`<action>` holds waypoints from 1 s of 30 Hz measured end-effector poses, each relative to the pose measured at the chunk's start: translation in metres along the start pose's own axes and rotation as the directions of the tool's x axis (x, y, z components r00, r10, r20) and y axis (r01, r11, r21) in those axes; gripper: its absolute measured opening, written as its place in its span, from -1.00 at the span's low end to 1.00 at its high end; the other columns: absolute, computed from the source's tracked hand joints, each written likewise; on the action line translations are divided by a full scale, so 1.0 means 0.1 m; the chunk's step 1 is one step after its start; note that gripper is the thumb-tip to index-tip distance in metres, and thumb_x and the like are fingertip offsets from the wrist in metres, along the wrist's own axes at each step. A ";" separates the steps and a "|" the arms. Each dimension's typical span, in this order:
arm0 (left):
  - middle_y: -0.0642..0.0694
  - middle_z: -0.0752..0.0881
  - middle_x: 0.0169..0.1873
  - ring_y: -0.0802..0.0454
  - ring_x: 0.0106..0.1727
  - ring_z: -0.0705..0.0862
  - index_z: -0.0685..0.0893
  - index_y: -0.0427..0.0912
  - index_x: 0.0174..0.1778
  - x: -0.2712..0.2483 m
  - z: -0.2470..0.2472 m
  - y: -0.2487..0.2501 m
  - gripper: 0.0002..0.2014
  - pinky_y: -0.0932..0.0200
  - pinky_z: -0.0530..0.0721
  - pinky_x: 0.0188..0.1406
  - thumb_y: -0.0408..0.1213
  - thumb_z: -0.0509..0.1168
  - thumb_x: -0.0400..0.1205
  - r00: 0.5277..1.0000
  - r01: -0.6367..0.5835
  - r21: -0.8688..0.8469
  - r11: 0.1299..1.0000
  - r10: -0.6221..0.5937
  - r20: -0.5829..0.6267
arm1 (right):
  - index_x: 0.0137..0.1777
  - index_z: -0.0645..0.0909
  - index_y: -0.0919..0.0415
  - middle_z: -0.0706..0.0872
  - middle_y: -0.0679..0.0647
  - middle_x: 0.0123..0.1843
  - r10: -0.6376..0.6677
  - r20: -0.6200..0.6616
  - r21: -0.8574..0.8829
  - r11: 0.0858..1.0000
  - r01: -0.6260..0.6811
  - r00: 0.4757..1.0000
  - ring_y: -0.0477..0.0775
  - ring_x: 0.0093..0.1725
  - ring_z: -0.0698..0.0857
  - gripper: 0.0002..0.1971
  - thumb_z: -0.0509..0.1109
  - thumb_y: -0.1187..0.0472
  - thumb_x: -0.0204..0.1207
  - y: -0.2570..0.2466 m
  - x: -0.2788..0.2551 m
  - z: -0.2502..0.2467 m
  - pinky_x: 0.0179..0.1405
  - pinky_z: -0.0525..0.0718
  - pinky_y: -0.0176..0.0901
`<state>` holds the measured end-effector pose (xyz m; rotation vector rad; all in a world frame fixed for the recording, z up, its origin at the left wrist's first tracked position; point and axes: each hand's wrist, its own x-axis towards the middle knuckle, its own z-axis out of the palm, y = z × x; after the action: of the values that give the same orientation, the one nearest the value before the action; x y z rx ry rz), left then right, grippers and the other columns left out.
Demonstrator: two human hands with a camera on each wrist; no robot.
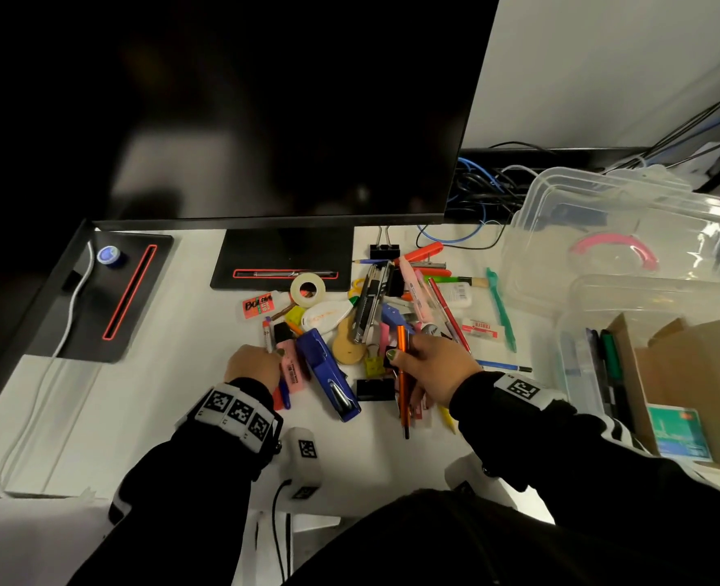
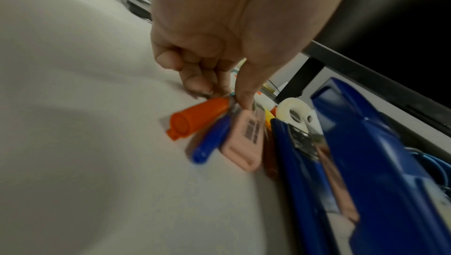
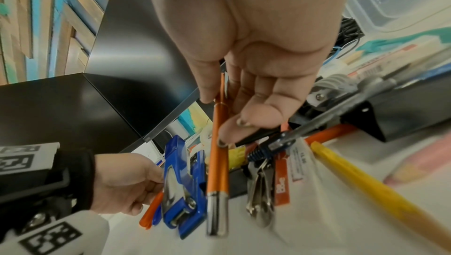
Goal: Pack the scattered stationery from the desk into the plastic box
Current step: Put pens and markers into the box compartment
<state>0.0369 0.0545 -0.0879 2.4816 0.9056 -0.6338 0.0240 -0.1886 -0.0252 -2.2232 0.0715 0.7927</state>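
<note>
A pile of stationery (image 1: 375,306) lies mid-desk in front of the monitor. My left hand (image 1: 271,353) is at the pile's left edge, its thumb and fingers pinching an orange-capped pen (image 2: 197,118) and a blue pen (image 2: 212,143) that lie beside a pink highlighter (image 2: 246,139). My right hand (image 1: 396,357) grips an orange pen (image 1: 402,374) with a silver tip (image 3: 217,216), lifted over the pile. A blue stapler (image 1: 326,374) lies between the hands. The clear plastic box (image 1: 645,285) stands at the right, holding pens and cardboard.
The box's clear lid (image 1: 603,213) leans behind it. A black monitor (image 1: 265,99) and its base (image 1: 282,255) stand at the back, with cables (image 1: 481,184) to their right. A black tray (image 1: 109,298) lies at the left. A tape roll (image 1: 307,289) tops the pile.
</note>
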 end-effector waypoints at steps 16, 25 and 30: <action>-0.19 0.60 -0.36 -0.19 -0.13 0.59 0.60 -0.32 -0.28 -0.12 -0.02 0.18 -0.69 0.09 0.41 -0.16 -0.12 0.27 0.61 0.996 0.062 -0.190 0.980 -0.047 0.080 | -0.24 0.43 0.06 0.64 -0.09 -0.38 0.000 0.008 0.020 1.000 0.000 1.000 -0.13 -0.51 0.60 -0.75 0.18 0.02 0.67 -0.01 -0.07 0.02 -0.49 0.57 -0.37; -0.19 0.65 -0.27 -0.19 -0.09 0.62 0.66 -0.30 -0.18 -0.32 -0.27 0.15 -0.64 0.09 0.44 -0.16 -0.11 0.13 0.71 0.982 -0.187 -0.002 0.982 0.187 -0.009 | -0.11 0.57 0.13 0.77 0.10 -0.17 0.002 -0.025 0.086 0.996 0.000 1.000 -0.10 -0.38 0.67 -0.75 0.20 -0.01 0.65 0.02 -0.11 -0.09 -0.28 0.65 -0.34; -0.18 0.68 -0.25 -0.06 -0.22 0.63 0.67 -0.29 -0.07 -0.63 -0.49 0.23 -0.78 0.17 0.48 -0.31 -0.18 0.26 0.65 0.939 -0.342 -0.337 0.877 0.307 -0.153 | -0.04 0.60 0.19 0.77 0.12 -0.13 -0.025 -0.048 0.106 0.994 0.030 0.999 0.03 -0.23 0.76 -0.70 0.21 -0.05 0.64 -0.01 -0.13 -0.13 -0.21 0.73 -0.34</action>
<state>0.0228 0.0333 -0.0084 2.2654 0.5527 -0.2120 0.0203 -0.1997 -0.0105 -2.1372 0.1034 0.7057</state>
